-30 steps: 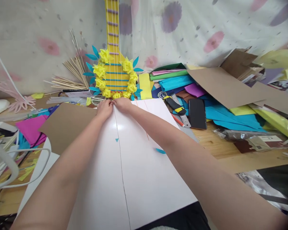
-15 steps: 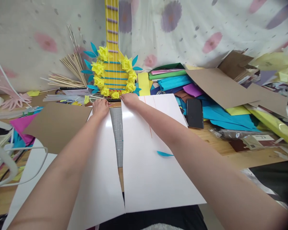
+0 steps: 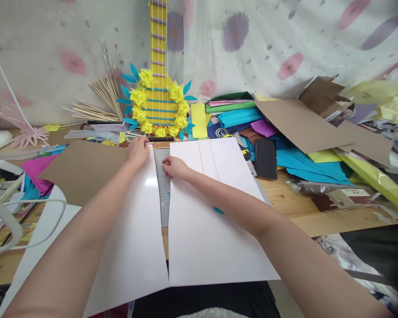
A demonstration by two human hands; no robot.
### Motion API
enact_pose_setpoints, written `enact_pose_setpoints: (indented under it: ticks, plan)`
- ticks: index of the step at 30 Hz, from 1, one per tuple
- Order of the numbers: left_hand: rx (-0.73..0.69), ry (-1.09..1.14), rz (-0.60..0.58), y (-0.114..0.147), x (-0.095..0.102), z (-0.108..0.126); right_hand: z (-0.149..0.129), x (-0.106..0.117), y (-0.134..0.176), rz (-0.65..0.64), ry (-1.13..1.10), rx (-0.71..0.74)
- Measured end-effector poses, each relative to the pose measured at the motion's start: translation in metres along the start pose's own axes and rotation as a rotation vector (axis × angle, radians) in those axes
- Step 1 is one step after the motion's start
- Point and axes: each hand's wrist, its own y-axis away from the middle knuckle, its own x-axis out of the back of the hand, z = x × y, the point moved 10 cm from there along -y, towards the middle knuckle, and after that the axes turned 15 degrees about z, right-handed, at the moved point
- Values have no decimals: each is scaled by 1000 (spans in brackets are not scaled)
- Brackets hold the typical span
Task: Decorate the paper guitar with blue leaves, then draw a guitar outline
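A large white sheet of card, split by a long cut that narrows toward me, lies across the front of the table. My left hand (image 3: 138, 152) is closed on the far edge of its left part (image 3: 137, 221). Curled fingers of my right hand (image 3: 176, 168) reach over the inner edge of the right part (image 3: 199, 247), seemingly pinching it. Orange lines run down that right part near its far edge. Through the gap shows a grey cutting mat (image 3: 163, 194). A small blue paper leaf (image 3: 218, 210) rests on the right part, beside my forearm.
Behind stands a yellow paper guitar (image 3: 158, 106) with yellow flowers and blue leaves. Wooden sticks (image 3: 102, 101) are at its left. A black phone (image 3: 265, 159), coloured paper (image 3: 310, 161) and brown cardboard (image 3: 298, 126) lie right. White cables (image 3: 16, 229) loop at left.
My right hand has come from the far edge of the right part toward me, along its inner edge. My left hand stays at the far edge of the left part.
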Motion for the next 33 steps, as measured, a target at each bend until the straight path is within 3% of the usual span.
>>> enact_pose_setpoints:
  ticks: [2,6,10,13,18,24,29,31,33]
  plan:
    - [-7,-31,-38,12,-6,-5,3,-15,12,-58,-79,-58]
    - [-58,-98,-173,30,-21,-12,0,-28,12,-53,-230,-128]
    - [-82,-150,-212,26,-22,-16,-2,-30,8,-19,-417,-155]
    - [-47,-173,-131,14,-11,-19,-1,-29,11,-12,-505,-110]
    - [52,-95,-54,-6,10,-26,-2,-30,18,-6,-349,15]
    - [55,-69,75,-45,57,-33,-18,-33,33,-71,-161,192]
    - [75,-16,167,-66,90,-33,-42,-43,53,-266,-346,242]
    - [71,8,198,-70,96,-27,-54,-49,63,-354,-431,223]
    - [59,51,214,-73,99,-19,-62,-49,65,-363,-482,172]
